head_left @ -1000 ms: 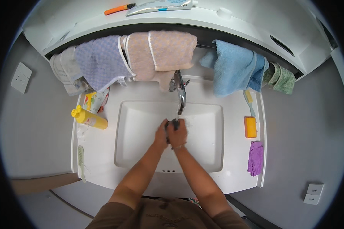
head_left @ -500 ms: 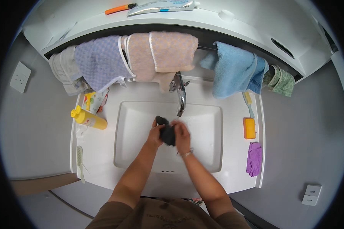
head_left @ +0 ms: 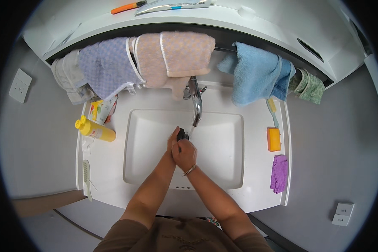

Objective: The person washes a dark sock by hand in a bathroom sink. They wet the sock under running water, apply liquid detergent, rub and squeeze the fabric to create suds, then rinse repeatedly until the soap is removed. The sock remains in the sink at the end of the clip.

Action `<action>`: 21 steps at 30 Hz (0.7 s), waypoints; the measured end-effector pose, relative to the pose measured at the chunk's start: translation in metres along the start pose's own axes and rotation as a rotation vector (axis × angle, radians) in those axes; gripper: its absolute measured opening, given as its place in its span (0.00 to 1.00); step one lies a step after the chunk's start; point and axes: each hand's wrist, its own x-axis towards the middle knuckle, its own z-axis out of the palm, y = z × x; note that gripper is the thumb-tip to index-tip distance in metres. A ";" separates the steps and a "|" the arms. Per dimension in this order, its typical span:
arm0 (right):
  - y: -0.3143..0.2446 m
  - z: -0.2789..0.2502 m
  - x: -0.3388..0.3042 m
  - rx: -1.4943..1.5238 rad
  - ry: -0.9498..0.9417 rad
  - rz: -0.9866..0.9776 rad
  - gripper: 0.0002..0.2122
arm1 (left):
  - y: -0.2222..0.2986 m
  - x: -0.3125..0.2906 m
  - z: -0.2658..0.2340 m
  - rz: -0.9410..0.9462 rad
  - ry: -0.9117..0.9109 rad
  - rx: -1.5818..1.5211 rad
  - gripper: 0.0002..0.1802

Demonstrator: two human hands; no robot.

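A small black cloth point(head_left: 181, 134), maybe a sock, is bunched up between my two hands over the white sink basin point(head_left: 147, 159). My left hand point(head_left: 172, 140) wraps it from the left. Pressed on it from the right and nearer to me is my right hand point(head_left: 185, 153), closed, with a bracelet at the wrist. Most of the cloth is hidden by my fingers. Just beyond the hands, a thin stream of water runs from the chrome faucet point(head_left: 196, 103) beside the cloth.
On the left of the counter stand a yellow bottle point(head_left: 96, 129) and a pale comb point(head_left: 87, 178). At right lie a brush point(head_left: 273, 112), an orange soap bar point(head_left: 274, 139) and a purple cloth point(head_left: 279, 174). Several towels, including a blue towel point(head_left: 256, 75), hang over the back edge.
My right hand has moved left and toward me, closing over the cloth next to my left hand. The cloth, spread out longer before, is now squeezed small.
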 end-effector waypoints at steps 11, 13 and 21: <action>0.105 -0.046 0.041 0.268 -0.556 0.757 0.10 | 0.070 -0.034 0.101 0.166 0.186 0.197 0.11; 0.115 -0.059 0.032 0.462 -0.428 0.652 0.07 | 0.087 -0.042 0.082 0.214 0.264 0.473 0.09; 0.096 -0.069 0.030 0.289 -0.430 0.380 0.09 | 0.095 -0.055 0.055 0.270 0.469 0.940 0.09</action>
